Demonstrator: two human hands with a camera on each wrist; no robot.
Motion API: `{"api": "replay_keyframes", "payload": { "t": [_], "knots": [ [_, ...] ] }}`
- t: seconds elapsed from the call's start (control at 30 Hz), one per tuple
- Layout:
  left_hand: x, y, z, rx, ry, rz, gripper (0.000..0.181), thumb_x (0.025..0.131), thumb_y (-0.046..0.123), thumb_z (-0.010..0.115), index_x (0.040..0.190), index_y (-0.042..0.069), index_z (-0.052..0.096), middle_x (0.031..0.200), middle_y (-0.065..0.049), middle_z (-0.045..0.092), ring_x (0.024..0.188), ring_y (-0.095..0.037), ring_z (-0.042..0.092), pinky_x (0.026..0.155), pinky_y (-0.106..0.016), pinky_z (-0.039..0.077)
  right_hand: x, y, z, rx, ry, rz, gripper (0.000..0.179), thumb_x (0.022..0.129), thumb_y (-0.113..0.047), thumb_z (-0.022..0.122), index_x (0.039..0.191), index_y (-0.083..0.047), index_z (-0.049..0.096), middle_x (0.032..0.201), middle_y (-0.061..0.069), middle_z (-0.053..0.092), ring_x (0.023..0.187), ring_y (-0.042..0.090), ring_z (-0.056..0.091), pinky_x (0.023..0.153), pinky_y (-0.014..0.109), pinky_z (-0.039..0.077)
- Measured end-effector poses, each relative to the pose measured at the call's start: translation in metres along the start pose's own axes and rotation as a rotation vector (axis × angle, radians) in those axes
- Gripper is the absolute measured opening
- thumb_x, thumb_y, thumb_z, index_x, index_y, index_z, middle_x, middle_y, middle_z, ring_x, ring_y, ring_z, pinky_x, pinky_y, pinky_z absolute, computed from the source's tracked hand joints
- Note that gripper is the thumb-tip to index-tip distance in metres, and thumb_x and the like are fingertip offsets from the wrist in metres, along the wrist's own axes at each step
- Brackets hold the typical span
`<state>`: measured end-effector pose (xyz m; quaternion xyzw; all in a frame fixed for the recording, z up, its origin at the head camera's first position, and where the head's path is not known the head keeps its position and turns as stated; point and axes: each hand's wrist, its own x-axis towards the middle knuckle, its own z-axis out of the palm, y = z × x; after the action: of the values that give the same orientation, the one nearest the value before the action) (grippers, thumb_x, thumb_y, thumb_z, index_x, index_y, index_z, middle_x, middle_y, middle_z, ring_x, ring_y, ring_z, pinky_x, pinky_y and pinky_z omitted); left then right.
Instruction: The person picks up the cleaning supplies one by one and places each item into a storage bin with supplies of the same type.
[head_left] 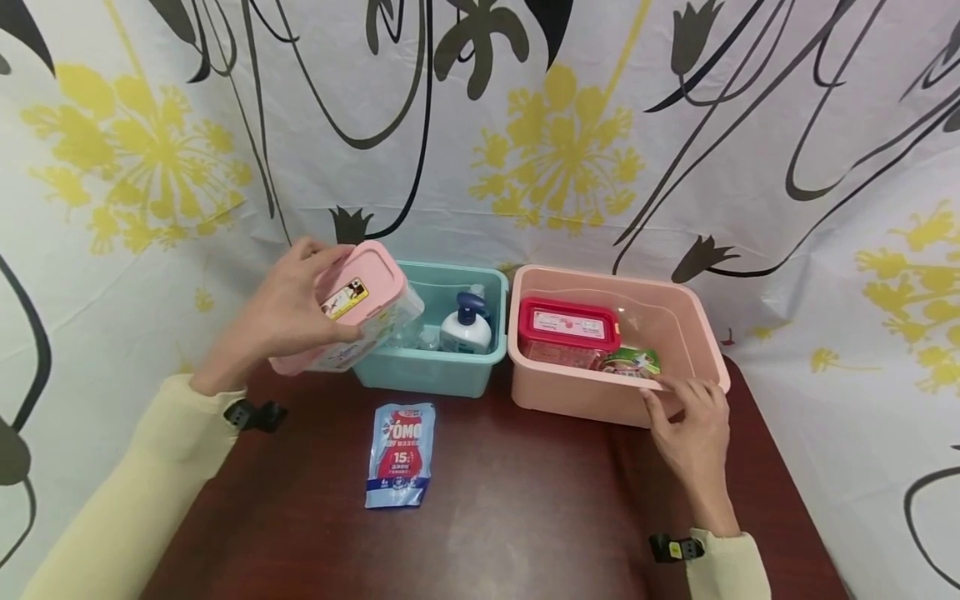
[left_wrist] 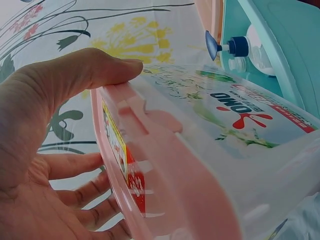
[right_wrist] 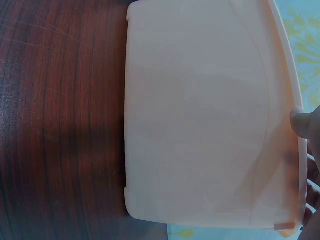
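Note:
My left hand (head_left: 273, 308) grips a clear plastic tub (head_left: 378, 271) by its pink lid, tilted at the left end of the teal bin (head_left: 427, 379). In the left wrist view the tub (left_wrist: 240, 115) carries an OMO label, with the thumb on the lid's upper edge and the fingers behind. My right hand (head_left: 693, 429) holds the front rim of the peach bin (head_left: 570, 402) near its right corner. Inside that bin lie a red-lidded tub (head_left: 570, 327) and a green packet (head_left: 632, 362). The right wrist view shows the bin's plain outer wall (right_wrist: 200, 110) and the thumb over its rim.
A white pump bottle (head_left: 465, 335) with a dark blue head stands in the teal bin beside other clear items. On the dark wooden table (head_left: 525, 517), a blue OMO pouch (head_left: 401, 454) lies in front of that bin. A patterned cloth (head_left: 562, 150) hangs behind the bins.

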<state>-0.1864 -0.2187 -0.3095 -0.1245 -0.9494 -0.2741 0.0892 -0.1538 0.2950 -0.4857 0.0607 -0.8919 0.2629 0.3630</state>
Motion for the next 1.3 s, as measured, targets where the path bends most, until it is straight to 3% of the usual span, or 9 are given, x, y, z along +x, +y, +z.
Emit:
{"api": "replay_keyframes", "payload": {
  "t": [0.57, 0.87, 1.3],
  "knots": [
    [0.011, 0.024, 0.003, -0.04, -0.036, 0.062, 0.102, 0.065, 0.023, 0.095, 0.154, 0.013, 0.046, 0.129, -0.012, 0.048, 0.119, -0.032, 0.047, 0.097, -0.057, 0.05, 0.001, -0.001, 0.0, 0.008, 0.0, 0.0, 0.03, 0.083, -0.014, 0.084, 0.107, 0.001, 0.075, 0.1, 0.023, 0.072, 0.1, 0.042, 0.053, 0.092, 0.058, 0.036],
    [0.021, 0.032, 0.01, -0.055, -0.063, 0.13, 0.101, 0.063, 0.023, 0.096, 0.152, 0.013, 0.048, 0.128, -0.01, 0.049, 0.116, -0.028, 0.048, 0.093, -0.051, 0.053, 0.0, -0.002, -0.002, 0.013, -0.003, 0.007, 0.031, 0.083, -0.015, 0.084, 0.108, 0.001, 0.074, 0.103, 0.024, 0.073, 0.101, 0.041, 0.053, 0.091, 0.056, 0.036],
    [0.031, 0.052, 0.022, -0.075, -0.103, 0.171, 0.102, 0.061, 0.027, 0.096, 0.151, 0.016, 0.05, 0.131, -0.008, 0.05, 0.116, -0.025, 0.049, 0.093, -0.049, 0.054, 0.0, 0.0, 0.0, 0.017, -0.004, 0.011, 0.03, 0.083, -0.013, 0.084, 0.108, 0.001, 0.074, 0.104, 0.025, 0.072, 0.102, 0.042, 0.052, 0.091, 0.056, 0.036]
  ]
}}
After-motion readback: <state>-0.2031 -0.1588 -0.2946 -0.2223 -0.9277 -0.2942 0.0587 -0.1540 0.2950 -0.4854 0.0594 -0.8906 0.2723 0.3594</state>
